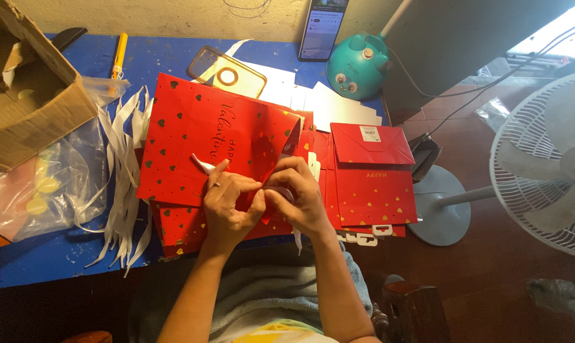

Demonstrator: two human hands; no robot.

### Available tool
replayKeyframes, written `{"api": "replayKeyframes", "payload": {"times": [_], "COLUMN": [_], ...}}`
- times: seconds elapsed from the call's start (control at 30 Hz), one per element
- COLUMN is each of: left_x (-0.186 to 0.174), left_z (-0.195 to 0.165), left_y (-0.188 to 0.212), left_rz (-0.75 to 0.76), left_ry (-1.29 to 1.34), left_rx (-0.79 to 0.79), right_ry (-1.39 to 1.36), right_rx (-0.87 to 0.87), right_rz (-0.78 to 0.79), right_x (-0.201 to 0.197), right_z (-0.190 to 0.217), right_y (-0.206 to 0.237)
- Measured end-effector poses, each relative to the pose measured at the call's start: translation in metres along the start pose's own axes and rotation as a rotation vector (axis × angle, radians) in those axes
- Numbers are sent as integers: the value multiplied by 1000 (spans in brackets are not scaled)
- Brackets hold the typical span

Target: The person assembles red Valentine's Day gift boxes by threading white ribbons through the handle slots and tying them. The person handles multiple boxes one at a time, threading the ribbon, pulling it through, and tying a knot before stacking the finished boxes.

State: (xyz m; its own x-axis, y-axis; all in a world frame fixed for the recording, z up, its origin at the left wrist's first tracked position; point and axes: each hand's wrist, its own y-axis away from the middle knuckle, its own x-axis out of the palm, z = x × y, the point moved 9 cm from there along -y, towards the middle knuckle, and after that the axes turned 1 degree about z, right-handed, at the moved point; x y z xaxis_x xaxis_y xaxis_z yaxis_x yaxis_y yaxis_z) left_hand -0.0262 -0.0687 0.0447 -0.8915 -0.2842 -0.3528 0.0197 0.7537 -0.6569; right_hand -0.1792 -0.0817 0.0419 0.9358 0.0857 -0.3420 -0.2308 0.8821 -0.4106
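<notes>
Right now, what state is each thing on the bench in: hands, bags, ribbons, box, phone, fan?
left hand: pinching white ribbon at the bag's edge
right hand: pinching the same spot
red gift bag: partly opened, lying on the stack
folded red bags: flat, stacked
white ribbon strips: loose, heaped
cardboard box: open
phone: screen lit, propped upright
fan: cannot tell if running

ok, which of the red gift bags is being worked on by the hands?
The big red gift bag with cursive lettering, partly opened under both hands. The flat folded bags stacked to its right lie untouched.
</notes>
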Motion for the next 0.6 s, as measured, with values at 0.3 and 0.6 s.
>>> {"api": "replayKeyframes", "payload": {"times": [0.3,0.6], "left_x": [2,2], "left_z": [1,0], "left_y": [1,2], "left_rz": [3,9], "left_ry": [-8,3], "left_rx": [-1,-7], "right_ry": [-60,-399], "right_rx": [120,134], "right_rz": [-12,-45], "right_x": [1,-1], "right_z": [-16,-41], "right_y": [2,12]}}
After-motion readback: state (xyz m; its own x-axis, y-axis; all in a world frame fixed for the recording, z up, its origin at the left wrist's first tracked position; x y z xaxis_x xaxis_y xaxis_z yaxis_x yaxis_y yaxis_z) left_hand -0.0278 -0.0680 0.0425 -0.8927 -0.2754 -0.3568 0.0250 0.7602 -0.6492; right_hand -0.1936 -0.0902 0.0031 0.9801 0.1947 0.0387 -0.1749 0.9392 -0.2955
